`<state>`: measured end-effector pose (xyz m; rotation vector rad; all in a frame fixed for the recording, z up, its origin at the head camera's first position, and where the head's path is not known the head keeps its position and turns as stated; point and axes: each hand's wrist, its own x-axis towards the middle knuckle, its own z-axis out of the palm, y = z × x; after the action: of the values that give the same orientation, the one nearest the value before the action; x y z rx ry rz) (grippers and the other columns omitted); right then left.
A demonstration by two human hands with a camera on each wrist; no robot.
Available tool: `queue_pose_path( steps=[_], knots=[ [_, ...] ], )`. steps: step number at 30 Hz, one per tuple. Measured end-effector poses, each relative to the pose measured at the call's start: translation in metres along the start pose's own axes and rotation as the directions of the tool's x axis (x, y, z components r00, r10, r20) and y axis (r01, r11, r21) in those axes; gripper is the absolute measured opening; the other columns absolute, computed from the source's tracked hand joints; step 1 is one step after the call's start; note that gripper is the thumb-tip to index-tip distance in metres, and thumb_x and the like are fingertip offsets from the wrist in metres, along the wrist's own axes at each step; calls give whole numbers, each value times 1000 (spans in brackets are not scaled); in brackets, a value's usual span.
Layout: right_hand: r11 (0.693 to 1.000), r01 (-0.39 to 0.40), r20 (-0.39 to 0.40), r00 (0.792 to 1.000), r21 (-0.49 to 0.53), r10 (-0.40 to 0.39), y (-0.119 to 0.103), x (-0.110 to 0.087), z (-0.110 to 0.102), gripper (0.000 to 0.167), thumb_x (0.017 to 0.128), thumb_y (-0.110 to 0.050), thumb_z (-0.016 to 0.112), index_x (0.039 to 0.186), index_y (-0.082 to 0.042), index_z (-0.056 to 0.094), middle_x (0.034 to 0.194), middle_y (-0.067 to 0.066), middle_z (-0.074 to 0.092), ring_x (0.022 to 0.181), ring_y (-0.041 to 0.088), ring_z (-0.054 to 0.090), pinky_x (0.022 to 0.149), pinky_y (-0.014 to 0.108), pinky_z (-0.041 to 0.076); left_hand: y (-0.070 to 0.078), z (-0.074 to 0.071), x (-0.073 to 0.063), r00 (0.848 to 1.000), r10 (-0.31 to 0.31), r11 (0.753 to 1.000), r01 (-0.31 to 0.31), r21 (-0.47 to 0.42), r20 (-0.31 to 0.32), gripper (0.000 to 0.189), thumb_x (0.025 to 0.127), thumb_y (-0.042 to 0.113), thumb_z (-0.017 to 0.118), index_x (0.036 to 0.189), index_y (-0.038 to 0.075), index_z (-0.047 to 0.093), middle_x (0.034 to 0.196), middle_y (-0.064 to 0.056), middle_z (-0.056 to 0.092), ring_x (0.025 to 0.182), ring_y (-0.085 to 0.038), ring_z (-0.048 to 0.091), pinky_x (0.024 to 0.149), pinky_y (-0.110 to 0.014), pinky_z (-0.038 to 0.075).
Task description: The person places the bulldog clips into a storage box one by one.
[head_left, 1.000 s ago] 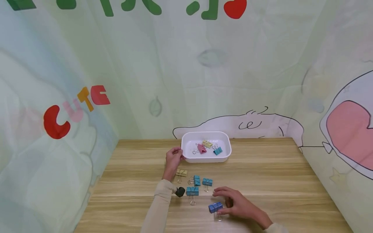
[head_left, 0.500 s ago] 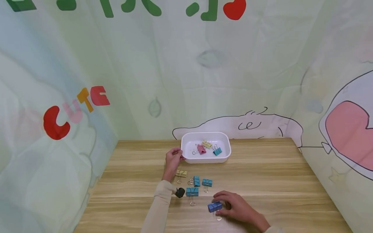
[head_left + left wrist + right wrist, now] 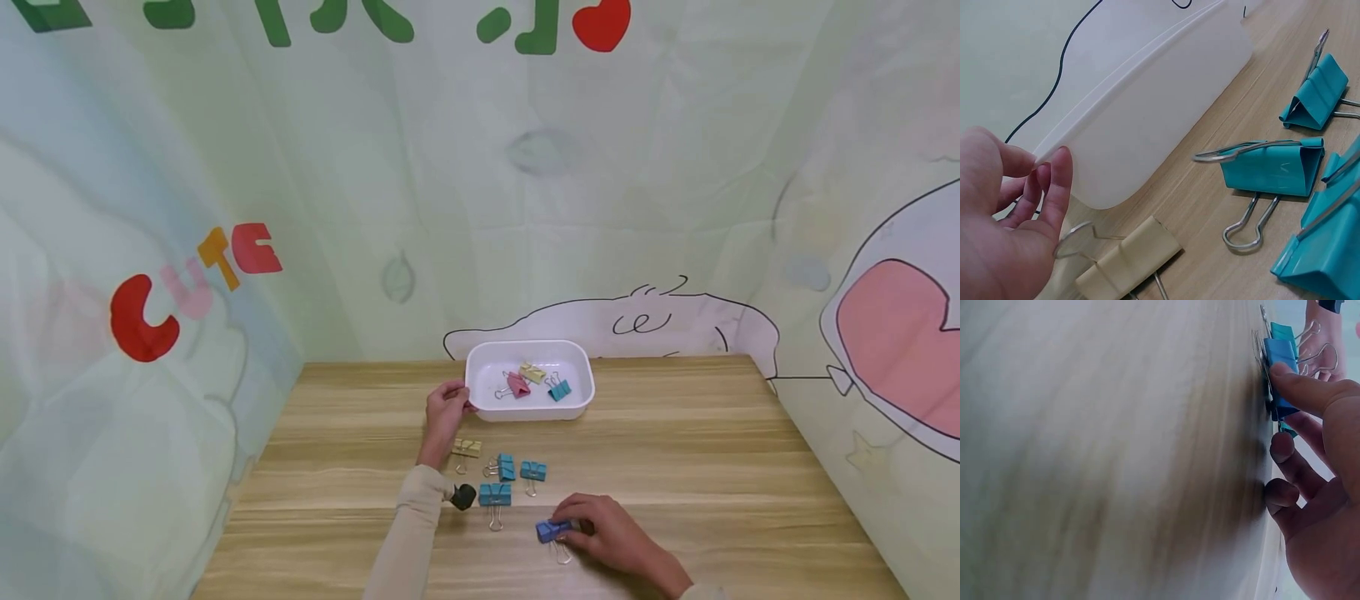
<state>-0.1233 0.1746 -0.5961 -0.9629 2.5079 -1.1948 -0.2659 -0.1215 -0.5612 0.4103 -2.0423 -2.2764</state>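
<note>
My left hand [image 3: 444, 417] pinches the left rim of a white plastic tray [image 3: 534, 412] between thumb and fingers; the left wrist view shows this grip close up. Inside the tray lie a pink binder clip [image 3: 517, 384], a yellow one [image 3: 533, 372] and a teal one [image 3: 559, 389]. Nearer the front, my right hand [image 3: 611, 537] pinches a blue binder clip [image 3: 552, 531] between thumb and fingers, low over the table. In the right wrist view the thumb [image 3: 1300, 387] lies across that clip's body; its ring and little fingers are bent and hold nothing.
Left of the blue clip, teal binder clips [image 3: 495, 495] lie on the wooden table [image 3: 675, 433]. A yellow binder clip [image 3: 468, 448] lies beside my left wrist. A printed cloth backdrop [image 3: 465, 208] rises along the table's back edge, right behind the tray.
My right hand's fingers have closed in on the blue clip, which now sits pinched and slightly turned. The left hand and tray have stayed in place.
</note>
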Motion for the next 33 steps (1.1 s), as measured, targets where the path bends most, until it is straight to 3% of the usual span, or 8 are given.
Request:
queue_pose_path(
  steps=[8, 16, 24, 33],
  knots=[
    [996, 89, -77, 993, -7, -90, -3, 6, -9, 13, 94, -17, 78, 107, -20, 80, 105, -14, 70, 92, 2, 63, 77, 24, 58, -1, 0, 0, 1000, 7, 1000, -7, 4, 1, 31, 103, 2, 58, 130, -14, 57, 123, -33, 57, 94, -35, 65, 83, -38, 63],
    [982, 174, -139, 973, -73, -183, -12, 26, -36, 12, 93, -15, 80, 104, -19, 79, 102, -10, 72, 72, -1, 55, 56, 19, 52, -1, 0, 0, 1000, -9, 1000, 9, 6, -8, 30, 103, 2, 58, 130, -13, 58, 119, -28, 58, 95, -35, 65, 80, -33, 63],
    [976, 178, -156, 968, -123, -196, -26, 49, -68, 13, 94, -15, 79, 106, -18, 79, 103, -7, 73, 71, 1, 55, 56, 20, 52, 1, 0, -1, 1000, -13, 1000, 13, 6, -7, 30, 103, 2, 58, 130, -13, 58, 116, -25, 58, 96, -36, 65, 82, -35, 63],
    [964, 179, -205, 954, -194, -219, -38, 77, -100, 15, 92, -16, 81, 107, -14, 80, 102, -3, 74, 71, 3, 55, 55, 21, 52, 1, 0, 0, 1000, -22, 1000, 22, -2, -8, 31, 103, 3, 59, 130, -12, 58, 113, -21, 59, 101, -39, 64, 77, -29, 62]
  ],
)
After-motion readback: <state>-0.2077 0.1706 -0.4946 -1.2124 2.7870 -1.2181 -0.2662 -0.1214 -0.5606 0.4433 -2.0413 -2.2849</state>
